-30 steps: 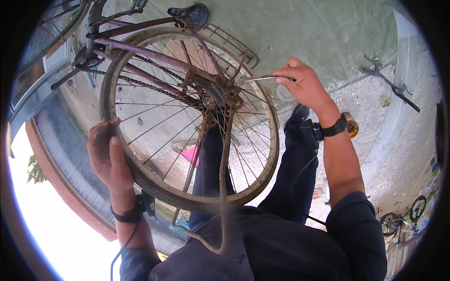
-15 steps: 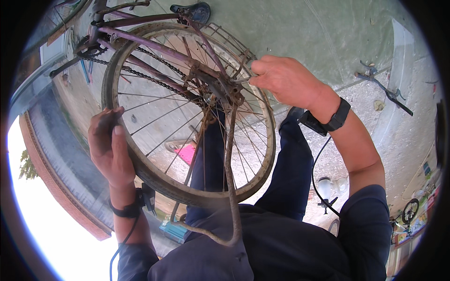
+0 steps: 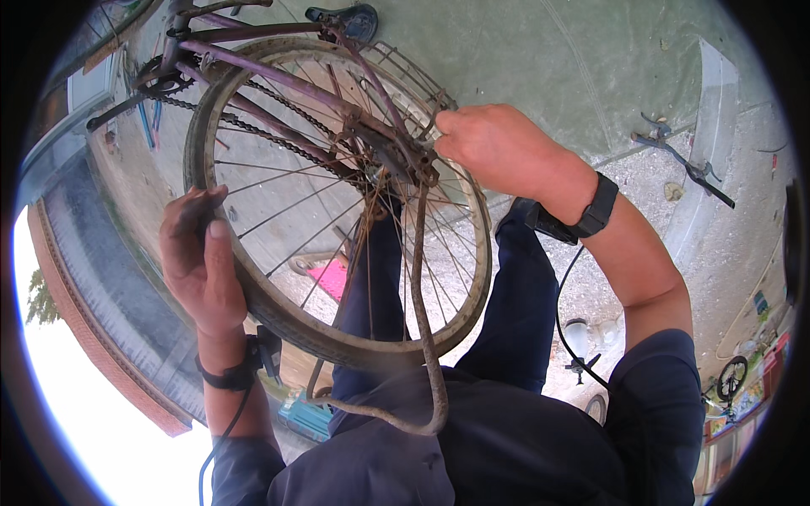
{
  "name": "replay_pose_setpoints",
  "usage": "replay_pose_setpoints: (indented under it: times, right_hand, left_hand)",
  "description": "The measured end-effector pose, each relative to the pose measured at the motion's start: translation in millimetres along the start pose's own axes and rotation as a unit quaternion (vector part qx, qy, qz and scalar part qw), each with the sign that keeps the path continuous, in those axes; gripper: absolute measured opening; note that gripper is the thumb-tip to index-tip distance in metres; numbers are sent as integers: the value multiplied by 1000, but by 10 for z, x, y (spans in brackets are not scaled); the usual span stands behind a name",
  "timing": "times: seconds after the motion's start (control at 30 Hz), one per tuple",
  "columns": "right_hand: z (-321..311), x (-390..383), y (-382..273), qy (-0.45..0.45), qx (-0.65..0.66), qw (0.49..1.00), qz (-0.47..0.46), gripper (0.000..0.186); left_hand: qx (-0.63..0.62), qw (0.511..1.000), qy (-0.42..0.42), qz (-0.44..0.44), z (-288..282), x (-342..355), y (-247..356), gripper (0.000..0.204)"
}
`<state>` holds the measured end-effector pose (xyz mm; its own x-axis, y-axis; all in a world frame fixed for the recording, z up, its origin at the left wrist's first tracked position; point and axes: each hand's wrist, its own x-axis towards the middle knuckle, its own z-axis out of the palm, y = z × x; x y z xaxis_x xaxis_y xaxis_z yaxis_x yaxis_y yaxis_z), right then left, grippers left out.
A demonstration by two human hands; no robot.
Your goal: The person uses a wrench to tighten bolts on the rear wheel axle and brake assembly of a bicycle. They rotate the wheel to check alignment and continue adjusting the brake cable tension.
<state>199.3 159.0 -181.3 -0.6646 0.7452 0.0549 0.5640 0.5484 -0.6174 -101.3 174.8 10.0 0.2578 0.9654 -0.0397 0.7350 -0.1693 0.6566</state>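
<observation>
A bicycle's rear wheel (image 3: 321,339) is held up in front of my legs, with its purple, rusty frame (image 3: 268,78), chain (image 3: 275,137) and hub (image 3: 375,177). My left hand (image 3: 204,261) is closed on the tyre at the wheel's left side. My right hand (image 3: 499,145) is closed on a metal wrench, mostly hidden behind my fingers, at the axle fittings (image 3: 407,164) right of the hub. A bent rusty bar (image 3: 426,337) runs from those fittings down across the wheel to my body.
A black saddle (image 3: 354,24) is at the top. A loose handlebar part (image 3: 688,164) lies on the concrete at right. A pink item (image 3: 327,277) and a teal case (image 3: 304,415) are below the wheel. Another bicycle (image 3: 730,379) stands far right, a brick edge (image 3: 93,329) far left.
My right hand has moved left toward the axle and turned over, and the wrench has become mostly hidden. My left hand stays on the tyre.
</observation>
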Motion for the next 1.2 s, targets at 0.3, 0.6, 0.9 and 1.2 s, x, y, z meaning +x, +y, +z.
replay_pose_setpoints:
  times: [0.3, 0.6, 0.9, 1.2]
  right_hand:
    - [118, 234, -146, -3, 0, 1000, -29, 4]
    - [74, 385, 12, 35, 50, 998, -2, 7]
    - [204, 945, 222, 18, 66, 995, 69, 16]
    - [708, 1714, 627, -66, 24, 990, 120, 25]
  left_hand:
    - [-6, 1000, -5, 3, -1, 15, -3, 30]
    - [47, 999, -1, 6, -10, -1, 10, 27]
    - [64, 998, -4, 15, 19, -11, 52, 23]
    - [1, 1000, 18, -2, 19, -28, 20, 25]
